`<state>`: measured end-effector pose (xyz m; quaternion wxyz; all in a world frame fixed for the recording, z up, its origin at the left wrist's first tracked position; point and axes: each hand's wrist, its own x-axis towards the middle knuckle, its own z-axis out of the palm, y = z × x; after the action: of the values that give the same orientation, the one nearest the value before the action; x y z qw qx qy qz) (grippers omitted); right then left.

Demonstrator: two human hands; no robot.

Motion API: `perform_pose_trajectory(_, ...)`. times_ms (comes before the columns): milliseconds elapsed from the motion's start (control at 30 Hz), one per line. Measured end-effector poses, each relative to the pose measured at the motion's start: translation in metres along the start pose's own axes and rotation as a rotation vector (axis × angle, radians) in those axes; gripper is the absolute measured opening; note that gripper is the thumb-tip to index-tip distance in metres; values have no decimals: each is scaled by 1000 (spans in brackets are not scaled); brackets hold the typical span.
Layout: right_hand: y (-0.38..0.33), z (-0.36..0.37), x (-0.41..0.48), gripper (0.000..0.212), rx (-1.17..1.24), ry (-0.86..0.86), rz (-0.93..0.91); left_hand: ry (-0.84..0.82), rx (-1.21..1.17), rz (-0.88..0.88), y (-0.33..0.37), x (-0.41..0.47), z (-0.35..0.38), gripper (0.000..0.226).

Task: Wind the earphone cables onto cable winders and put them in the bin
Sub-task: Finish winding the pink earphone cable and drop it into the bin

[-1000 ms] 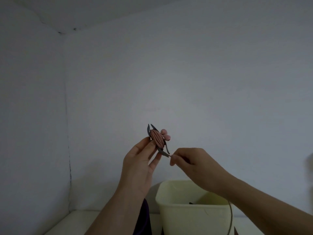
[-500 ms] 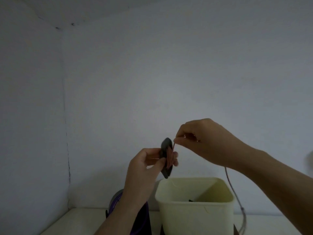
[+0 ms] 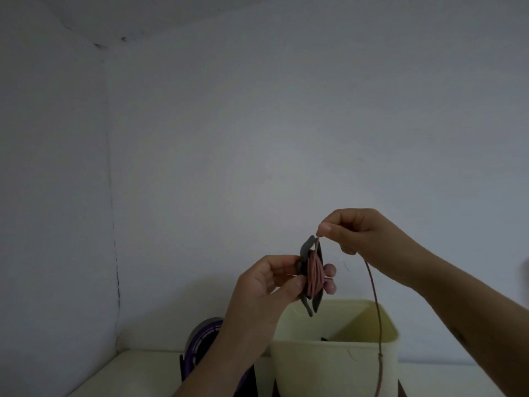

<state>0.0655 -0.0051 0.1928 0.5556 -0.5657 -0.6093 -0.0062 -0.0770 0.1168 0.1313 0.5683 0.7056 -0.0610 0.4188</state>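
My left hand (image 3: 269,285) grips a dark grey cable winder (image 3: 308,253) held upright above the bin, with several turns of pink earphone cable (image 3: 314,270) wound round its middle. Two pink earbuds (image 3: 329,277) stick out on the winder's right side. My right hand (image 3: 355,230) pinches the cable at the winder's top edge. The loose end of the cable (image 3: 377,325) hangs from that hand in a long arc down past the bin's right front. The pale yellow bin (image 3: 335,365) stands on the table below, with something dark inside.
A purple and grey round object (image 3: 201,339) stands to the left of the bin, partly behind my left forearm. The white table (image 3: 128,371) meets white walls at the back and left. A dark edge (image 3: 402,391) shows by the bin's lower right.
The winder turned from slanted to upright and came lower, over the bin. My right hand rose from below the winder to its top, carrying the cable up and around.
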Motion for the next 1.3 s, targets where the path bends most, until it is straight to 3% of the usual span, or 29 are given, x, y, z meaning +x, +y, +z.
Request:
perform_pose_trajectory(167,8,5,1,38,226,-67,89,-12,-30,7,3,-2,2,20)
perform_pose_trajectory(267,13,8,1,46,505,-249,162,-16,-80,4,6,-2,5,17)
perform_pose_trajectory(333,15,13,-2,31,655,-431,176,-3,-106,6,7,-2,8,18)
perform_pose_trajectory(400,17,23,-4,28,643,-528,179,-11,-153,10,9,-2,10,21)
perform_pose_trajectory(433,21,29,-4,31,627,-522,180,-9,-183,8,10,-2,10,23)
perform_pose_trajectory(500,29,40,-2,61,628,-399,220,27,-251,-9,11,-2,10,27)
perform_pose_trajectory(533,31,45,-2,58,619,-295,242,75,-294,-30,11,-1,10,28)
perform_pose_trajectory(633,32,57,-9,29,387,-106,316,151,-438,-58,11,3,7,32)
perform_pose_trajectory(833,24,57,-19,29,-408,-97,16,210,-435,-71,9,4,-2,29)
perform_pose_trajectory(1100,3,55,-32,29,-722,-181,28,289,-329,-125,1,3,-3,20)
perform_pose_trajectory(1300,-13,51,-37,33,-982,-214,-76,306,-196,-130,3,3,-3,19)
